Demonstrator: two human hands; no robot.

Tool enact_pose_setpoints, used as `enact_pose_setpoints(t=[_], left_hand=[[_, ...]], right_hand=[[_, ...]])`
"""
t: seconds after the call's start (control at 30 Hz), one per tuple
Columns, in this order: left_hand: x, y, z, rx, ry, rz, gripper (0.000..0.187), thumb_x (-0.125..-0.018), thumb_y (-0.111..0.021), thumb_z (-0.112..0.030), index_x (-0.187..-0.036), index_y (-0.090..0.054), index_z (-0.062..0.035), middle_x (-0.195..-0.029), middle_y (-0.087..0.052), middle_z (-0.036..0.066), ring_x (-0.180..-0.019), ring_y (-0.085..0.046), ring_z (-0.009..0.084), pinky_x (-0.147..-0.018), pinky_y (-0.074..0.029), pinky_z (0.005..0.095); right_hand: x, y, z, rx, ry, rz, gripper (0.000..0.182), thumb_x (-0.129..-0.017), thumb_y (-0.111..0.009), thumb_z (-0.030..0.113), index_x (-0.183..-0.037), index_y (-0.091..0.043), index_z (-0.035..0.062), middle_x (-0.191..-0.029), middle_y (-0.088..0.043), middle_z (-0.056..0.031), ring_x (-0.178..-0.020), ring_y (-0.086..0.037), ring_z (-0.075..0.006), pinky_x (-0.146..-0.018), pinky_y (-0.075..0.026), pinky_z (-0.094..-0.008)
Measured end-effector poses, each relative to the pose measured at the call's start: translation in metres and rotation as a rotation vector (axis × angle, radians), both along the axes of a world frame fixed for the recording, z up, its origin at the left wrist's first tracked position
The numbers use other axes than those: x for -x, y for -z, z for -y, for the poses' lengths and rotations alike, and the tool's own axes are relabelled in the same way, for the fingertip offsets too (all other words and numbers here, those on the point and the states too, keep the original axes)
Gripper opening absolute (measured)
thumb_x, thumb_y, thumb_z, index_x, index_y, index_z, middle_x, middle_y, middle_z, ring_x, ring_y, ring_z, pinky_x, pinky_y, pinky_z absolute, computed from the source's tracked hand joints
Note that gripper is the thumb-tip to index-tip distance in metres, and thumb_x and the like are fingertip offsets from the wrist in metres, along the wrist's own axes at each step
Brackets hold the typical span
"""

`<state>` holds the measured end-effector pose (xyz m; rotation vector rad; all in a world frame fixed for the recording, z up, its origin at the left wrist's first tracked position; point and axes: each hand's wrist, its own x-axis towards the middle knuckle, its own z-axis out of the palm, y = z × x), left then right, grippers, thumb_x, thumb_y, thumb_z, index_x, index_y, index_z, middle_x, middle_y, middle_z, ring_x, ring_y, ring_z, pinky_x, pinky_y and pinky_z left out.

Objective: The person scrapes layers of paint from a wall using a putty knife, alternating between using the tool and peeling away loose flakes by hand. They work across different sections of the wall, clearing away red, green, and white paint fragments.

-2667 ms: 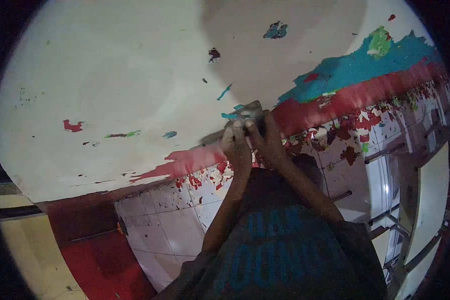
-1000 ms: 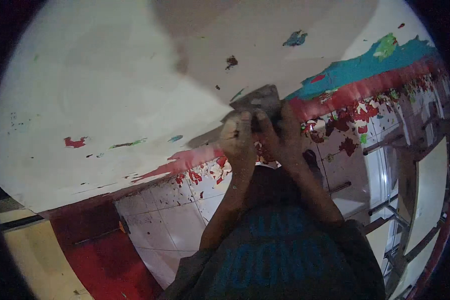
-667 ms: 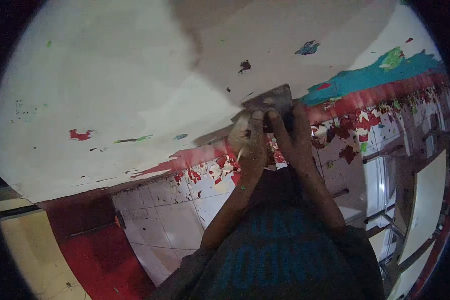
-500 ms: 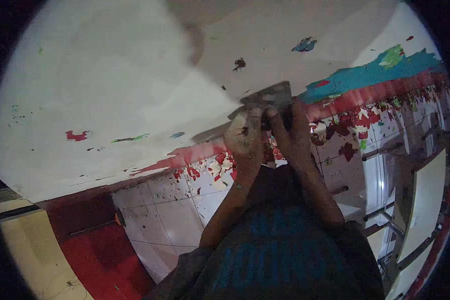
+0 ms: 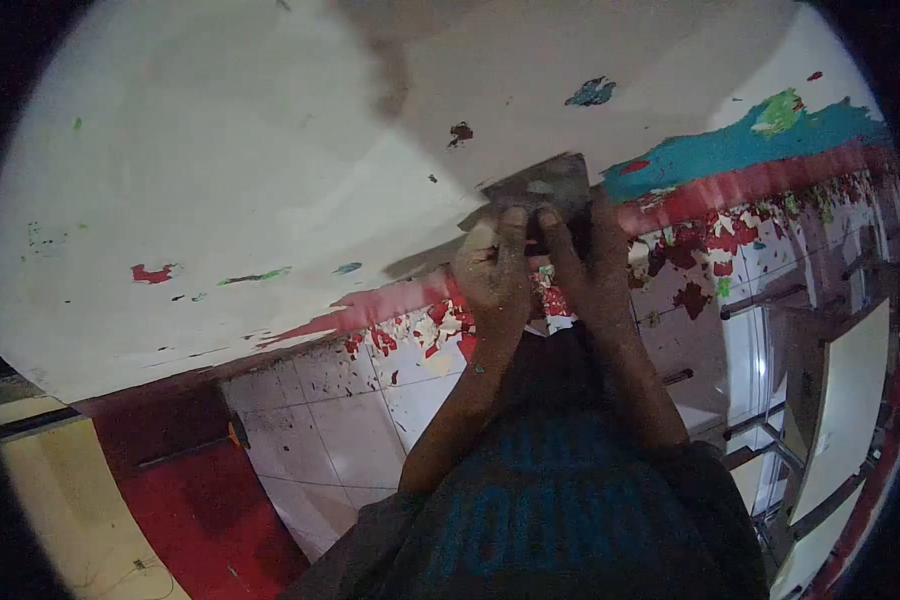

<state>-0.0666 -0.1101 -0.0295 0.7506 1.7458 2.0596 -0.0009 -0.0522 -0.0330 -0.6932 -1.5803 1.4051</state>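
A wide flat scraper with a grey blade lies against the wall, its blade edge just left of a teal paint patch. My left hand grips the scraper from the left, with the thumb pressed on it. My right hand closes round it from the right, thumb beside the other thumb. The handle is mostly hidden between my hands. Below them a red paint band runs along the wall's lower edge.
Red, cream and green paint flakes litter the tiled floor. At the right stand pale-topped tables with metal legs. A red surface is at lower left. Small dark and blue chipped spots mark the wall.
The scraper blade has tilted, and more of its face shows now. Both hands stay closed on it and have shifted only slightly. The view has moved a little.
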Motion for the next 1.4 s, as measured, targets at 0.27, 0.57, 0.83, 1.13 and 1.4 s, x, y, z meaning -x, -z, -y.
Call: enact_pose_setpoints(t=[0.27, 0.57, 0.83, 1.13, 1.4], left_hand=[[0.000, 0.005, 0.003, 0.095, 0.025, -0.047, 0.022, -0.088, -0.048, -0.018, -0.085, -0.056, 0.0018, -0.077, -0.057, 0.006, -0.069, -0.052, 0.0098, -0.060, -0.044, 0.0228], [0.002, 0.003, 0.002, 0.107, 0.093, -0.081, 0.019, -0.088, -0.047, -0.015, -0.088, -0.055, 0.0024, -0.083, -0.057, 0.007, -0.077, -0.053, 0.0128, -0.066, -0.046, 0.0277], [-0.002, 0.000, -0.008, 0.083, -0.038, -0.196, 0.021, -0.087, -0.051, -0.017, -0.083, -0.058, 0.0025, -0.072, -0.058, 0.004, -0.065, -0.052, 0.0106, -0.059, -0.043, 0.0242], [-0.001, 0.010, 0.007, 0.139, -0.064, 0.140, 0.021, -0.088, -0.048, -0.017, -0.080, -0.056, 0.0011, -0.078, -0.055, 0.005, -0.067, -0.051, 0.0087, -0.055, -0.042, 0.0229], [0.008, 0.028, 0.004, 0.116, -0.100, -0.272, 0.022, -0.088, -0.047, -0.017, -0.080, -0.053, 0.0029, -0.073, -0.054, 0.009, -0.067, -0.050, 0.0118, -0.056, -0.041, 0.0255]], right_hand=[[-0.005, 0.009, -0.009, -0.126, 0.010, 0.059, 0.024, -0.083, -0.055, 0.020, -0.091, -0.043, 0.0005, -0.065, -0.056, -0.0143, -0.061, -0.060, -0.0255, -0.053, -0.044, -0.0330], [-0.004, -0.001, -0.014, -0.073, -0.034, 0.052, 0.025, -0.083, -0.055, 0.021, -0.089, -0.042, 0.0006, -0.067, -0.056, -0.0157, -0.062, -0.060, -0.0261, -0.054, -0.045, -0.0333], [-0.011, -0.005, -0.017, -0.044, -0.049, 0.014, 0.024, -0.084, -0.054, 0.021, -0.091, -0.045, 0.0002, -0.074, -0.056, -0.0184, -0.070, -0.061, -0.0265, -0.057, -0.045, -0.0342], [-0.005, -0.011, -0.012, -0.167, -0.075, 0.240, 0.027, -0.083, -0.054, 0.023, -0.094, -0.044, 0.0002, -0.072, -0.057, -0.0194, -0.068, -0.059, -0.0360, -0.056, -0.046, -0.0383], [-0.004, -0.011, -0.013, -0.180, -0.111, 0.213, 0.028, -0.082, -0.055, 0.021, -0.097, -0.044, 0.0003, -0.067, -0.057, -0.0184, -0.064, -0.060, -0.0342, -0.053, -0.046, -0.0385]])
